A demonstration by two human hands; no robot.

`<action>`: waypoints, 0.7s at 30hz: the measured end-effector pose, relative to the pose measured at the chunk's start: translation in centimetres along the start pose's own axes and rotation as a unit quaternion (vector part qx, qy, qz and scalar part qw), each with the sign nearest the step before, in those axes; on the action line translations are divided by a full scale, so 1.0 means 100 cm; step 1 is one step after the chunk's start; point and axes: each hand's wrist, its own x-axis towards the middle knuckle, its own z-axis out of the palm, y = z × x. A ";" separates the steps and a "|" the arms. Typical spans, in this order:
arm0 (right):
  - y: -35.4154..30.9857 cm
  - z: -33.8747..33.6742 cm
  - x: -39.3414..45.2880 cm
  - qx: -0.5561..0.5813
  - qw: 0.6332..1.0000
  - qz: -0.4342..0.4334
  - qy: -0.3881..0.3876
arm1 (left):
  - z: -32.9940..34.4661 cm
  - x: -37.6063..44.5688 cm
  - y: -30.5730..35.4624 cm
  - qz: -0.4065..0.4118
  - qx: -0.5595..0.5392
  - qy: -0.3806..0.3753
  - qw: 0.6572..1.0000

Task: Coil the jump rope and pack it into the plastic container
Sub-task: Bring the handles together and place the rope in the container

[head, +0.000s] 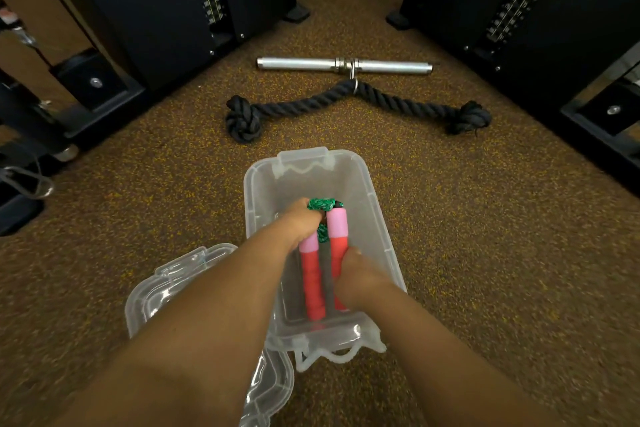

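A clear plastic container (pixel 377 218) stands open on the floor in front of me. Inside it lies the jump rope (pixel 314 277): two red handles with pink tips side by side, green cord bunched at their far ends. My left hand (pixel 298 227) reaches into the container and grips the left handle and the cord near the pink tips. On the right handle, near its lower end, my right hand (pixel 356 279) is closed. Most of the cord is hidden under the handles and my hands.
The container's clear lid (pixel 166 284) lies on the floor at the left, partly under my left forearm. Beyond the container lie a black knotted rope attachment (pixel 301 106) and a metal bar (pixel 346 65). Black weight machines stand on both sides.
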 end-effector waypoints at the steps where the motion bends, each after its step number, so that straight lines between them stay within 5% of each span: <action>1: 0.002 0.003 0.004 -0.008 1.000 0.003 -0.007 | 0.001 0.004 -0.002 -0.006 0.009 0.002 1.000; 12: 0.011 0.023 0.033 -0.054 0.998 -0.009 -0.013 | 0.003 0.021 -0.017 -0.030 0.167 0.089 0.981; 17: 0.005 0.020 0.031 -0.059 0.997 -0.014 0.053 | -0.003 0.003 -0.007 -0.043 0.237 0.113 0.964; 21: -0.005 0.008 0.008 -0.048 0.991 -0.061 0.108 | -0.023 -0.038 0.013 0.066 0.306 0.074 0.947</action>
